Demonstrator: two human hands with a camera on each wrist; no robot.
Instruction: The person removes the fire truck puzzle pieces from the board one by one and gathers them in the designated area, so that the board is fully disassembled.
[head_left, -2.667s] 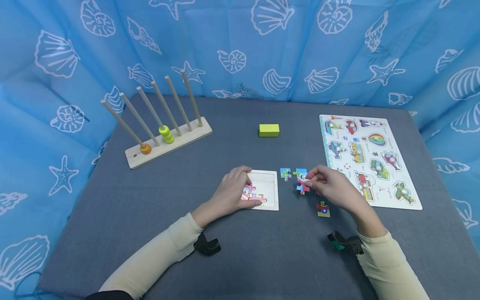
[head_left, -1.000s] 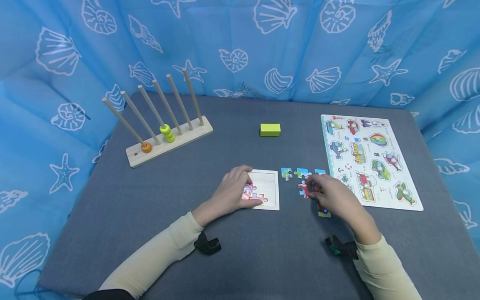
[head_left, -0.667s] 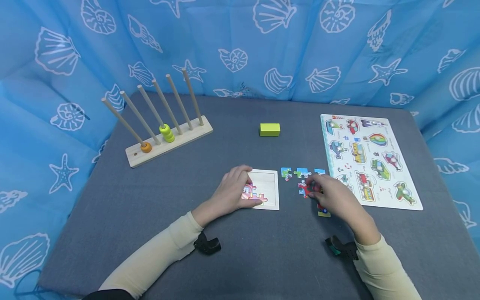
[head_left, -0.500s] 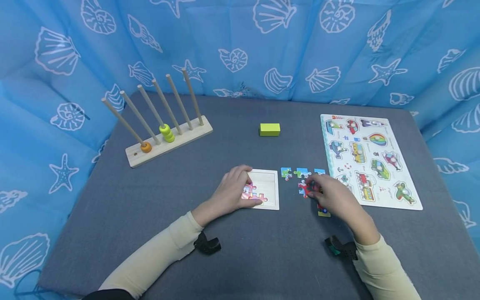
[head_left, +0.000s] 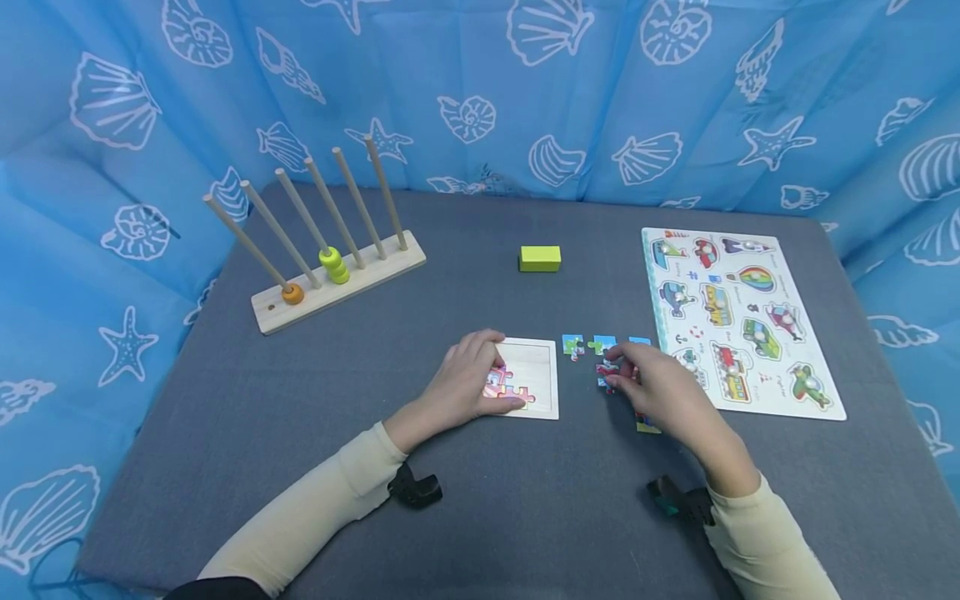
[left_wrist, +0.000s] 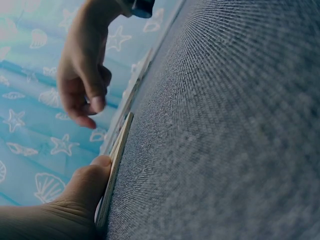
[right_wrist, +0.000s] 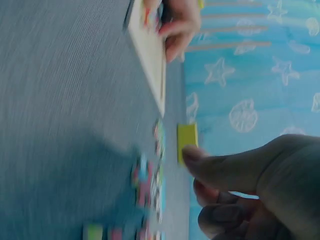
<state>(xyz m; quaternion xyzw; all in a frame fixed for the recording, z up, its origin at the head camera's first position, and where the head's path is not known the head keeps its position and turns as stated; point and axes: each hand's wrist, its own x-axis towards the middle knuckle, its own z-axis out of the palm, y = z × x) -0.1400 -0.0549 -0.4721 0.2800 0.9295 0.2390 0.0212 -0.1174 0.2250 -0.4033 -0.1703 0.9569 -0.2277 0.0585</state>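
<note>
My left hand (head_left: pixel 455 385) holds the square wooden puzzle tray (head_left: pixel 543 367) at its left part, the thumb along the near rim and fingers over the far side. Pink jigsaw pieces (head_left: pixel 513 394) lie in the tray near the thumb; the hand hides its left end. My right hand (head_left: pixel 663 392) hovers over the loose pieces to the right, thumb and index finger apart around a red-and-blue jigsaw piece (head_left: pixel 604 370). In the right wrist view nothing shows between thumb and finger, and the red-and-blue piece (right_wrist: pixel 142 182) lies on the table below.
Other loose pieces lie near the right hand: a green-blue one (head_left: pixel 573 345), a blue one (head_left: pixel 603 343) and a yellow-edged one (head_left: pixel 647 425). A vehicle peg puzzle board (head_left: pixel 750 325) lies right. Behind stand a yellow-green block (head_left: pixel 539 259) and a peg stand with beads (head_left: pixel 375 258).
The right hand set the red piece down among the loose ones, then rose slightly off it and shifted a little left, its fingers spreading. The left hand and tray stay still.
</note>
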